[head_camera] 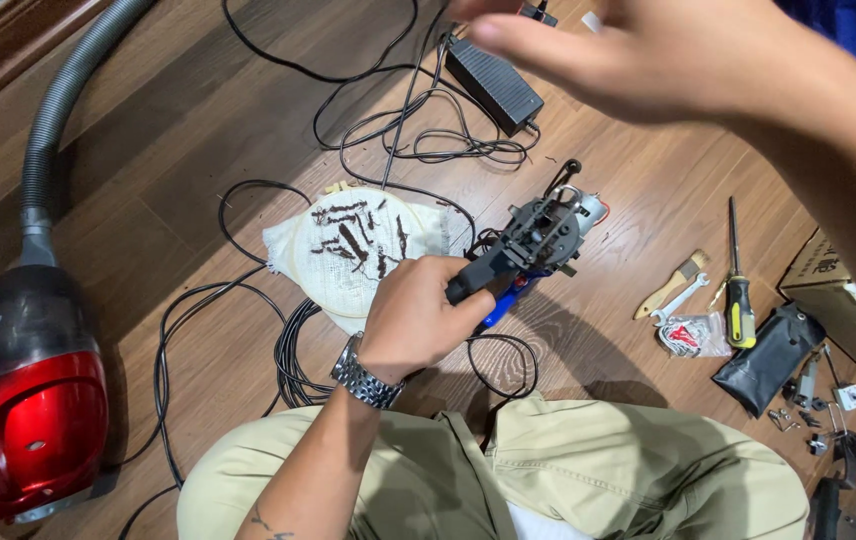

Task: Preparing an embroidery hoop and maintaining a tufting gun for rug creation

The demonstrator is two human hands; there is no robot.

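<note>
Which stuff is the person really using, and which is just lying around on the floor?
In use:
- black handheld power tool with blue trigger, gripped by left hand
- right hand, raised, holds nothing

Lying about:
- red vacuum cleaner
- yellow-handled screwdriver
- small wooden brush
- black power adapter
- round embroidery hoop with white cloth

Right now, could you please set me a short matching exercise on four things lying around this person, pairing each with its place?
Things:
1. vacuum cleaner
2. screwdriver
3. power adapter
4. embroidery hoop

Places:
A. beside the spanner, on the right
B. far left of the floor
C. under dark yarn scraps, beside the left hand
D. top of the view, among black cables

Pairs: 1-B, 2-A, 3-D, 4-C
</note>
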